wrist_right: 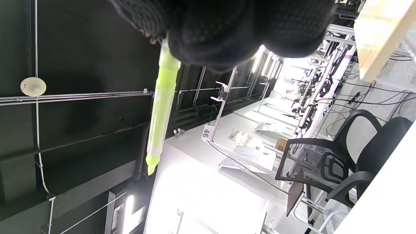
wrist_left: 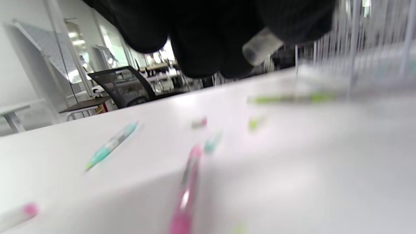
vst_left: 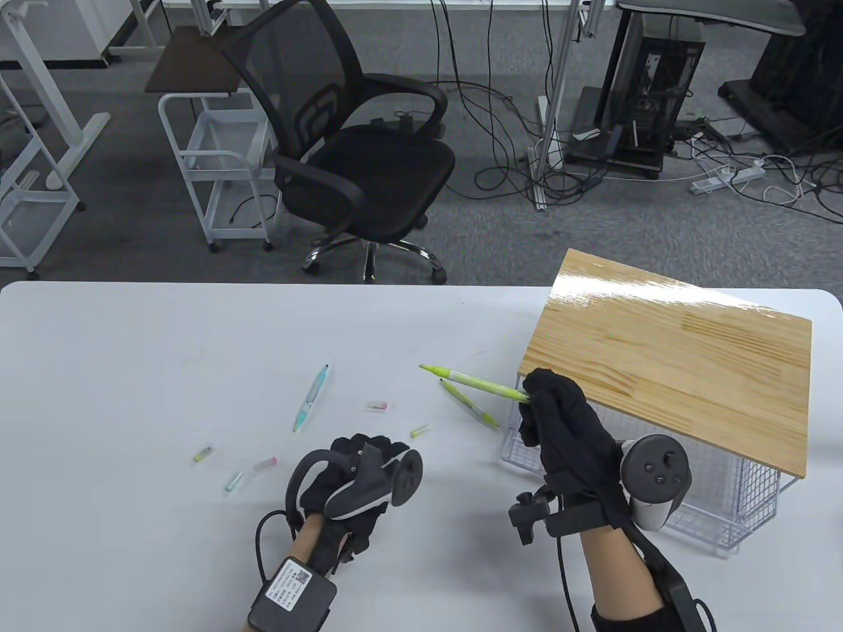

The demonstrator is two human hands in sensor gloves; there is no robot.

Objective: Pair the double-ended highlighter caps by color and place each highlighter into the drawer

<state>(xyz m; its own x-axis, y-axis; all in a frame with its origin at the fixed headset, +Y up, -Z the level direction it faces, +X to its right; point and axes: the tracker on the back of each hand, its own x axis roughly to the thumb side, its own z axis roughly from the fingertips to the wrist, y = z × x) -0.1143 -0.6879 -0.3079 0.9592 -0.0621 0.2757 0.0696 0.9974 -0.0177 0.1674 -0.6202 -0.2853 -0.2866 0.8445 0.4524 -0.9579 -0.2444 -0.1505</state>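
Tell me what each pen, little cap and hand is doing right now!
Yellow-green highlighter in the right hand: lifted, tip uncapped.
Second yellow-green highlighter: lying on the white table.
Teal highlighter: lying flat, untouched.
Small loose caps: scattered on the table.
Clear cap: held by the left hand.
Right hand: gripping its highlighter.
Left hand: curled.

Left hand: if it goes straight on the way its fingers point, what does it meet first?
The left hand points away from the person. Likely first: the small yellow-green cap just ahead, slightly right. Depth is unclear; it could pass beside it.
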